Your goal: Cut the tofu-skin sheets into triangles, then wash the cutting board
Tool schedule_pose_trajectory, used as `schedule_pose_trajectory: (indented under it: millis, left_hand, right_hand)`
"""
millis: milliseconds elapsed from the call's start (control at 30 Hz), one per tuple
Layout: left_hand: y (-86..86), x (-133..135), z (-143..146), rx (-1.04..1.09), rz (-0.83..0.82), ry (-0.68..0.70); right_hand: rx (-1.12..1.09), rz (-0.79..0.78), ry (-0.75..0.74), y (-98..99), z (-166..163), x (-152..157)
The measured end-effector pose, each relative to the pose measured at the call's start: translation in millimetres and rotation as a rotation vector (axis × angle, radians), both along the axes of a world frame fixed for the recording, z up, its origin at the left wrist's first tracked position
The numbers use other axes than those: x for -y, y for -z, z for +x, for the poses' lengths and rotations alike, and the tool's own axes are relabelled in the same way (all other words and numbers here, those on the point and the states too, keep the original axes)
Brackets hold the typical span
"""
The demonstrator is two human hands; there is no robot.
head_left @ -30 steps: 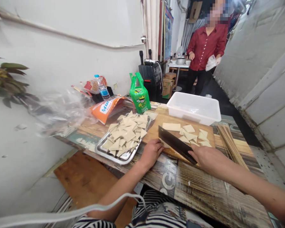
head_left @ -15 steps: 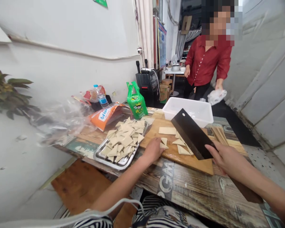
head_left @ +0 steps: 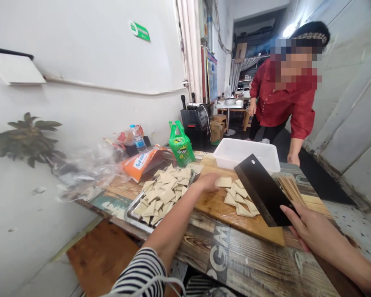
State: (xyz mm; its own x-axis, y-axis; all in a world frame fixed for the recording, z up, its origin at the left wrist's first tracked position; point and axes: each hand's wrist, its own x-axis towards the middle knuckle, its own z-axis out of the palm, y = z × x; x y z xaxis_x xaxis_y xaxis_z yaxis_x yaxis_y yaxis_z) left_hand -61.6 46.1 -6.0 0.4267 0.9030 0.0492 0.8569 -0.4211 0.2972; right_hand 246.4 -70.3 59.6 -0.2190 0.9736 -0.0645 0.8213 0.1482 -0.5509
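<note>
A black speaker (head_left: 196,123) stands beyond a green bag (head_left: 181,149) and a water bottle (head_left: 138,140).

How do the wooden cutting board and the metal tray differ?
The cutting board is flat brown wood, while the metal tray is shiny silver with a raised rim. The tray bears a heap of pale pieces; the board carries fewer, loosely grouped. The left hand is over the board, beside a rectangular piece, whereas the left forearm hides part of the tray. Both rest on the table.
</note>
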Motion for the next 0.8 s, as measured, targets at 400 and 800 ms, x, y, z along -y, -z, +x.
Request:
schedule_pose_trajectory:
  millis: [400, 800]
  left_hand:
    - [-32.0, 49, 12, 0.035, 0.055, -0.254]
    - [29.7, 88, -17, 0.529, -0.223, -0.659]
  right_hand:
    - [0.197, 0.156, -0.146, -36.6, -48, 8]
    - [0.262, 0.076, -0.150, -12.6, -57, 16]
